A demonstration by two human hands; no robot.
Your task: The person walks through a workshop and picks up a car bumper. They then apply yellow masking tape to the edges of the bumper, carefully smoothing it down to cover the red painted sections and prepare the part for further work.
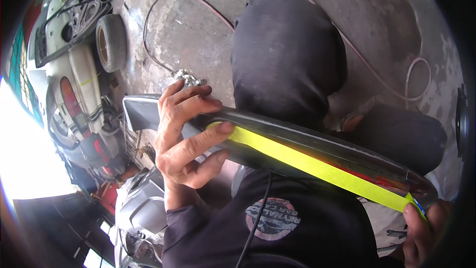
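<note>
A long dark car part shaped like a spoiler [277,131] lies across my lap, slanting down to the right, with a red lens strip [379,177] near its right end. Yellow masking tape [307,168] runs along its near side in one long strip. My left hand [186,134] grips the part near its left end, fingers bent over it and one fingertip pressing on the tape's left end. At the far right my right hand [421,231] pinches the tape's other end, where a bit of blue and white shows; some of its fingers are hidden in the dark rim.
My dark-clothed knee [287,54] rises behind the part. A thin hose [357,52] winds over the concrete floor [386,15]. Car body parts [74,84], a wheel [110,43] and a silver-grey part [141,211] stand at the left. Crumpled foil-like material [188,77] lies beyond my left hand.
</note>
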